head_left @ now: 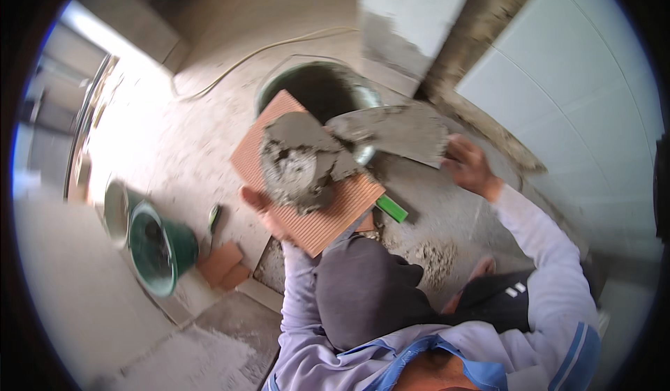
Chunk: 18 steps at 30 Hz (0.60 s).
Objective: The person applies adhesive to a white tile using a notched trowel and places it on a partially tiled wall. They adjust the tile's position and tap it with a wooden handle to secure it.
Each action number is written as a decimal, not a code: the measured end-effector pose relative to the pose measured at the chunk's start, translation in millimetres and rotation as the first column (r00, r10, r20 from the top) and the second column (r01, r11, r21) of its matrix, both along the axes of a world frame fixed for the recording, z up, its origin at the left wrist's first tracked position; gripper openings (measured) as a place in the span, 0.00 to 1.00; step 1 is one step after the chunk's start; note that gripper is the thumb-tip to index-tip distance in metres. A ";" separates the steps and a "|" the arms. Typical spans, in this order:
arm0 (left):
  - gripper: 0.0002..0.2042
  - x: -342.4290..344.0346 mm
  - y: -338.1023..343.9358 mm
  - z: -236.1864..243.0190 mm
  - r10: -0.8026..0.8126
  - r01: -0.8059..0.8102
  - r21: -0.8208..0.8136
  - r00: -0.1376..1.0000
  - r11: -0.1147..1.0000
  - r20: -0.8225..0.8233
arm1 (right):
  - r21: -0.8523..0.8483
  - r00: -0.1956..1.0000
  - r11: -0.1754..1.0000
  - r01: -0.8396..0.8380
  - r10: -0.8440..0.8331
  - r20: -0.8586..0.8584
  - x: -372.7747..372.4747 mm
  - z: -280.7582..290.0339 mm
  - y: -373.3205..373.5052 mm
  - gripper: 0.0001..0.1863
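My left hand (pixel 262 213) grips a ribbed terracotta-coloured tile (pixel 324 227) at its lower left edge, tilted over my knee. A thick lump of wet grey mortar (pixel 293 164) lies on the tile. At the right, my right hand (pixel 467 164) holds a mortar-coated trowel (pixel 387 133), its blade reaching to the right side of the lump. Behind them stands a large bucket (pixel 303 80) with a dark inside. A green object (pixel 391 208) shows beside the tile's right corner.
Two buckets (pixel 157 255) stand at the left near a small green-handled tool (pixel 212 220) and terracotta pieces (pixel 220 265). A pale cable (pixel 244 63) crosses the floor. A white-tiled wall (pixel 565 91) rises on the right, beside a pillar (pixel 401 18). Crumbled mortar (pixel 436 265) lies near my foot.
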<state>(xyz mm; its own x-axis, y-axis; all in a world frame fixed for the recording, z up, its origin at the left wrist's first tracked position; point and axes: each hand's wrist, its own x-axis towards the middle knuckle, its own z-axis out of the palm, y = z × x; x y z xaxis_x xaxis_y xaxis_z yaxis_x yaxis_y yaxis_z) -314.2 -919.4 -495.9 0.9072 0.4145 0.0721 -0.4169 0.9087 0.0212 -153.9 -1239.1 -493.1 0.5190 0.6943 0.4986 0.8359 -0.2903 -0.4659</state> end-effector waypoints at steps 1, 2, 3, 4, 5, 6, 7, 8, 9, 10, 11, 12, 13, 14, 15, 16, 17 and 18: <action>0.45 4.3 -5.5 7.7 0.001 -0.004 0.101 1.000 0.995 0.029 | -0.068 0.998 0.997 0.035 -0.039 -0.054 2.1 14.8 -3.5 0.17; 0.49 9.2 -6.4 16.1 0.025 -0.019 0.159 0.999 0.987 -0.031 | 0.029 1.000 1.000 -0.012 0.012 -0.003 5.1 26.0 3.9 0.19; 0.50 12.5 -0.2 23.6 0.024 -0.032 0.226 0.999 0.974 0.039 | -0.077 0.996 0.997 -0.007 0.000 -0.090 3.3 43.2 6.0 0.24; 0.50 13.9 5.2 29.4 0.017 -0.034 0.221 0.997 0.975 0.076 | -0.137 0.992 0.991 -0.010 -0.008 -0.129 2.6 57.9 16.1 0.24; 0.51 13.5 8.0 32.6 -0.002 -0.022 0.194 0.993 0.981 0.122 | -0.132 0.987 0.991 -0.029 0.008 -0.161 -0.9 71.5 28.4 0.24; 0.51 14.5 9.2 33.0 0.034 -0.056 0.227 0.994 0.972 0.100 | -0.133 0.975 0.990 -0.038 0.007 -0.222 -3.4 83.5 40.1 0.24; 0.51 15.7 12.3 31.3 0.069 -0.090 0.228 0.993 0.969 0.100 | -0.157 0.973 0.986 -0.056 0.019 -0.231 -7.1 98.3 53.0 0.24; 0.50 16.4 12.7 26.7 0.104 -0.124 0.227 0.990 0.966 0.100 | -0.195 0.963 0.978 -0.075 0.020 -0.270 -11.4 109.4 64.4 0.24; 0.48 16.2 18.6 22.5 0.229 -0.202 0.291 0.971 0.935 -0.063 | -0.217 0.953 0.970 -0.107 0.038 -0.300 -15.9 118.2 75.3 0.24; 0.47 16.6 20.3 17.2 0.190 -0.199 0.159 0.979 0.967 0.072 | -0.265 0.959 0.959 -0.104 0.025 -0.284 -19.2 125.9 84.7 0.24; 0.46 16.1 21.6 12.4 0.173 -0.188 0.085 0.972 0.978 0.157 | -0.299 0.965 0.947 -0.114 0.033 -0.261 -22.6 131.2 92.9 0.25; 0.45 15.1 22.5 8.6 0.122 -0.132 0.013 0.945 0.991 0.305 | -0.326 0.966 0.936 -0.132 0.047 -0.255 -25.4 136.1 98.4 0.26; 0.43 14.7 23.5 6.5 0.099 -0.100 -0.013 0.942 0.995 0.321 | -0.305 0.950 0.939 -0.159 0.061 -0.307 -28.7 141.1 99.9 0.25; 0.43 14.7 24.2 5.9 0.166 -0.178 0.058 0.972 0.982 0.163 | -0.316 0.949 0.935 -0.157 0.055 -0.309 -31.2 144.8 100.4 0.24; 0.43 15.0 23.9 6.2 0.204 -0.212 0.121 0.976 0.970 0.079 | -0.332 0.948 0.929 -0.166 0.058 -0.312 -33.2 148.5 98.8 0.24; 0.43 14.8 23.9 7.7 0.244 -0.240 0.183 0.970 0.953 0.002 | -0.375 0.946 0.914 -0.154 0.026 -0.323 -35.2 151.1 96.4 0.24; 0.41 14.6 24.4 10.1 0.239 -0.236 0.164 0.971 0.958 0.000 | -0.355 0.946 0.916 -0.187 0.071 -0.315 -37.2 152.7 94.2 0.24; 0.39 14.5 24.8 12.7 0.235 -0.232 0.145 0.972 0.962 -0.002 | -0.362 0.945 0.912 -0.195 0.076 -0.320 -39.1 153.9 91.2 0.24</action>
<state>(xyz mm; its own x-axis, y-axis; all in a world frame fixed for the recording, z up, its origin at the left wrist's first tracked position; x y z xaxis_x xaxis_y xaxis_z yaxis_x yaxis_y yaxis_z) -299.7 -894.6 -483.2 0.7882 0.6017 0.1290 -0.6153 0.7732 0.1534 -193.0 -1147.8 -339.2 0.4863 0.8735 0.0198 0.7231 -0.3897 -0.5703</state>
